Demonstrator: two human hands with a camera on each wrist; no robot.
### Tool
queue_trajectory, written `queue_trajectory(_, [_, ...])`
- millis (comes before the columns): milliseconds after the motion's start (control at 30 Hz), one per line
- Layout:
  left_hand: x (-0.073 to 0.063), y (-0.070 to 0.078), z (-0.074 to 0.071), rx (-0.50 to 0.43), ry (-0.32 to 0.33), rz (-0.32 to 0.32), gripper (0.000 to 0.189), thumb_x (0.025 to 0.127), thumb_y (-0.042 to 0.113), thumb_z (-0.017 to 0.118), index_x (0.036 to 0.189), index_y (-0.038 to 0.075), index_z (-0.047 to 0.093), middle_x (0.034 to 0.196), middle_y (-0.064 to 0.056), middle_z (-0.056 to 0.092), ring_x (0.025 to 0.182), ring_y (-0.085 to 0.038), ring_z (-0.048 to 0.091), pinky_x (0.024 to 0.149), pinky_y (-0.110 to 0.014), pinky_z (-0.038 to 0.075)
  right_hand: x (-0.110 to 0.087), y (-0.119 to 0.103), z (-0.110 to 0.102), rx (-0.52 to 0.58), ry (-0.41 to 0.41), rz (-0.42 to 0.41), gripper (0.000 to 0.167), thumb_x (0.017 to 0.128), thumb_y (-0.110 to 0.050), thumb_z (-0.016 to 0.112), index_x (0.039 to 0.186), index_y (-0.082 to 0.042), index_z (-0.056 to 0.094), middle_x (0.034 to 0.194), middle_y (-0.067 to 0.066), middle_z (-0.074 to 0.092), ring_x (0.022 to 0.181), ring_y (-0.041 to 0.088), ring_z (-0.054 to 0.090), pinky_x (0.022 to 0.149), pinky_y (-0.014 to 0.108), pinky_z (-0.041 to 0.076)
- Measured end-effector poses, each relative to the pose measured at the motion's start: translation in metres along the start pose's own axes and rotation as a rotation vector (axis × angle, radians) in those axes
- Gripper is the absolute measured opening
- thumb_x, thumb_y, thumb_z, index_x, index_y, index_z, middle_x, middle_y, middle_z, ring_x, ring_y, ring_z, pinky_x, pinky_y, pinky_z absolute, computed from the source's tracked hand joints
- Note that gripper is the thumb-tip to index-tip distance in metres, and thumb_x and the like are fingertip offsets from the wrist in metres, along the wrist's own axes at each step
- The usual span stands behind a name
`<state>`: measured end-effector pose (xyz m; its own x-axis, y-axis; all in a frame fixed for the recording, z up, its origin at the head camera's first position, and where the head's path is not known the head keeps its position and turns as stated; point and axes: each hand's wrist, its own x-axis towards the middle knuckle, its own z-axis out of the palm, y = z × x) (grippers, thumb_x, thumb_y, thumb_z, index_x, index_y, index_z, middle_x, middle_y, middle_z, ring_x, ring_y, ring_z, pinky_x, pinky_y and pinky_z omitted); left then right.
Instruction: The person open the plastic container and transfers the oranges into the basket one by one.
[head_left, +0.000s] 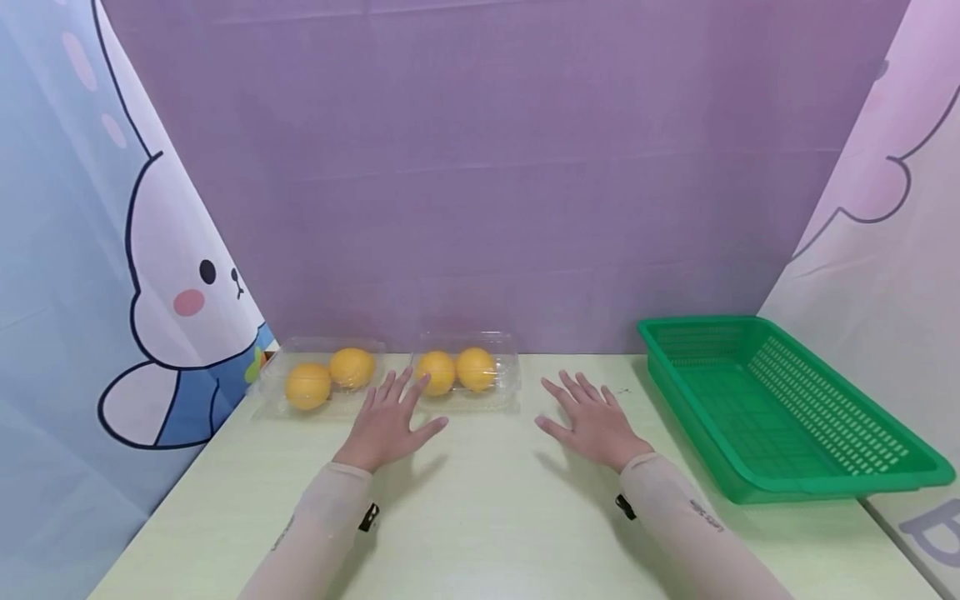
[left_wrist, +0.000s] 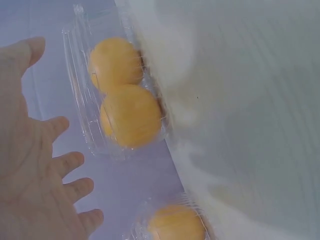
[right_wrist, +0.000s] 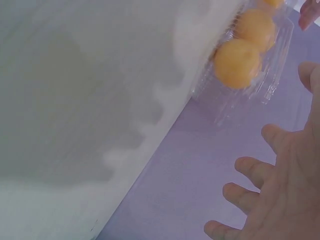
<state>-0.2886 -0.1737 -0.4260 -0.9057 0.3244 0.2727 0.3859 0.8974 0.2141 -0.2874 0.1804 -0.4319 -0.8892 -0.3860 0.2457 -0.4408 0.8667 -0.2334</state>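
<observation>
Two clear plastic boxes stand at the back of the table, each with two round orange fruits inside. The left box (head_left: 288,354) holds one orange (head_left: 307,386) and another orange (head_left: 352,367); the right box (head_left: 506,398) holds an orange (head_left: 436,372) and a further orange (head_left: 476,369). My left hand (head_left: 386,429) is held over the table in front of the boxes, fingers spread, holding nothing. Its fingertips overlap the edges of both boxes in the head view. My right hand (head_left: 592,423), also spread and holding nothing, hovers between the right box and the green basket (head_left: 701,442).
The slatted green basket, with nothing in it, stands at the table's right edge. A purple cloth (head_left: 510,183) hangs behind the pale table (head_left: 480,517). Printed curtains with cartoon figures close off the left (head_left: 60,333) and right sides.
</observation>
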Motion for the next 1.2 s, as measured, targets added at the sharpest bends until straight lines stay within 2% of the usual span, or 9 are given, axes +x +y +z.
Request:
queue_trajectory(367, [0.010, -0.007, 0.001, -0.014, 0.086, 0.044, 0.080, 0.095, 0.054, 0.061, 0.154, 0.007, 0.038, 0.156, -0.023, 0.033, 0.143, -0.047, 0.027, 0.117, -0.058, 0.022, 0.011, -0.011, 0.000, 0.004, -0.003, -0.022, 0.072, 0.099, -0.062, 0.047, 0.157, -0.021, 0.037, 0.161, 0.015, 0.029, 0.147, 0.040, 0.023, 0.113, 0.069, 0.017])
queue_trajectory(600, [0.014, -0.013, 0.002, -0.034, 0.105, 0.052, 0.077, 0.095, 0.050, 0.063, 0.152, 0.004, 0.041, 0.155, -0.025, 0.035, 0.141, -0.047, 0.031, 0.116, -0.057, 0.025, 0.018, -0.014, 0.003, -0.006, -0.013, -0.023, 0.071, 0.099, -0.061, 0.047, 0.157, -0.020, 0.036, 0.161, 0.015, 0.029, 0.147, 0.040, 0.023, 0.113, 0.068, 0.018])
queue_trajectory(900, [0.024, -0.017, 0.002, -0.147, 0.068, -0.051, 0.071, 0.098, 0.043, 0.062, 0.154, 0.006, 0.038, 0.155, -0.026, 0.033, 0.138, -0.047, 0.036, 0.108, -0.064, 0.035, 0.031, -0.021, 0.005, 0.010, 0.001, -0.021, 0.069, 0.101, -0.057, 0.048, 0.156, -0.018, 0.037, 0.161, 0.015, 0.029, 0.146, 0.039, 0.026, 0.114, 0.066, 0.020])
queue_trajectory(1200, [0.031, -0.020, 0.005, -0.217, 0.051, -0.080, 0.075, 0.099, 0.042, 0.061, 0.155, 0.002, 0.033, 0.153, -0.027, 0.034, 0.138, -0.044, 0.036, 0.107, -0.061, 0.037, 0.047, -0.030, 0.012, 0.036, 0.004, -0.006, 0.066, 0.102, -0.049, 0.052, 0.155, -0.013, 0.038, 0.160, 0.017, 0.030, 0.145, 0.039, 0.028, 0.115, 0.063, 0.023])
